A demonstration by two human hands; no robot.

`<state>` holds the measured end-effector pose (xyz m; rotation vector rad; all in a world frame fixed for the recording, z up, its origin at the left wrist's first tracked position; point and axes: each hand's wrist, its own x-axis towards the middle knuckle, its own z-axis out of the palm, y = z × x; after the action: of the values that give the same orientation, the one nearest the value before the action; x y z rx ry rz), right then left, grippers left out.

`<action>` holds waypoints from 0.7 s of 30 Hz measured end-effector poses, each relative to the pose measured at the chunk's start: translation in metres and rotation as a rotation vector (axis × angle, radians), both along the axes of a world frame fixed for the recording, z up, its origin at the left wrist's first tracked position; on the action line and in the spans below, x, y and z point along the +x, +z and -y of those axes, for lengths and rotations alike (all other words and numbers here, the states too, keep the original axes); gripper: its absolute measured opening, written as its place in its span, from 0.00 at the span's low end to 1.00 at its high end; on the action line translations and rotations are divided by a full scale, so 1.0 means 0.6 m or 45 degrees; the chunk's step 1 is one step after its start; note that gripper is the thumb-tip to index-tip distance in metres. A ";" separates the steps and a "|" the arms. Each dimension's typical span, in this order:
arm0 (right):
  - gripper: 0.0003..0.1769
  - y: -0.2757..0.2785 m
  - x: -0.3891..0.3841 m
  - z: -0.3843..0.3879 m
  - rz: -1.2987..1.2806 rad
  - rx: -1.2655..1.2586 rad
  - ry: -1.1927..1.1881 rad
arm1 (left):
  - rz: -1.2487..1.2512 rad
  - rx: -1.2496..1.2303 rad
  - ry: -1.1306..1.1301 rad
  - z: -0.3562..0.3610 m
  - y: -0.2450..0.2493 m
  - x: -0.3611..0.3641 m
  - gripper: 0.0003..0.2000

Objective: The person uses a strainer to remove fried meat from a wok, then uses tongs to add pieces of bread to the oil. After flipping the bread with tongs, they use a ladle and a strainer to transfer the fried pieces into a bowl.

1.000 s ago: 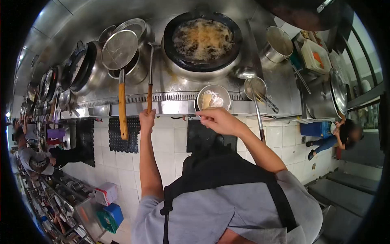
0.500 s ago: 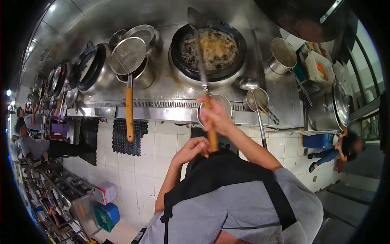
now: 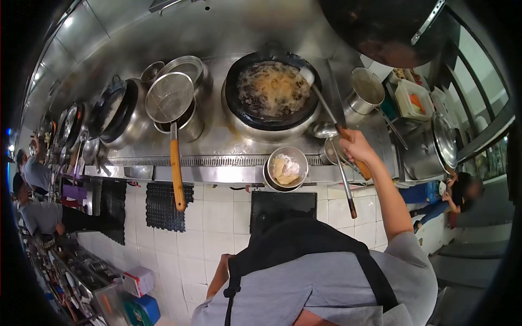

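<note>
My right hand [image 3: 356,148] is closed around the wooden handle of a wok spatula [image 3: 325,103]. The spatula's metal head rests at the right inner side of a black wok [image 3: 232,103], where pale golden food [image 3: 275,81] bubbles in oil. My left hand [image 3: 227,259] hangs low beside the apron; its fingers are hidden. Between me and the wok, a metal bowl [image 3: 270,175] holds pale, floury-looking pieces [image 3: 285,167]. Beneath the spatula handle lies a long-handled ladle [image 3: 343,182], its cup near the wok.
A wooden-handled strainer [image 3: 170,98] lies across a pot on the left, its handle overhanging the counter. Another wok [image 3: 117,111] stands farther left. A strainer-topped pot [image 3: 367,89] and a lidded stockpot [image 3: 429,155] are on the right. Other people [image 3: 41,204] stand at left and right.
My right hand has moved right with the spatula, whose head came down from above the wok to its right side. My left hand dropped away from the handle. The bowl is now uncovered to view.
</note>
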<state>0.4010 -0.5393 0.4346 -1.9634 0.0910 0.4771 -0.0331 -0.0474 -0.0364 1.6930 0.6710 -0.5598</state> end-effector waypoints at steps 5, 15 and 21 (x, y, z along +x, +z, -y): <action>0.03 -0.022 0.025 -0.024 -0.439 0.670 -0.060 | 0.450 0.396 -0.355 0.019 -0.043 0.013 0.07; 0.11 -0.075 0.051 -0.147 -0.605 1.139 -0.020 | -0.175 -0.338 0.458 0.056 0.109 0.181 0.05; 0.06 -0.073 0.001 -0.167 -0.396 0.847 0.032 | -0.192 -0.234 0.458 0.026 0.109 0.149 0.06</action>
<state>0.4015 -0.4392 0.3909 -1.2330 0.0899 0.7210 0.0564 -0.0629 0.0293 1.3281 0.9785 -0.4785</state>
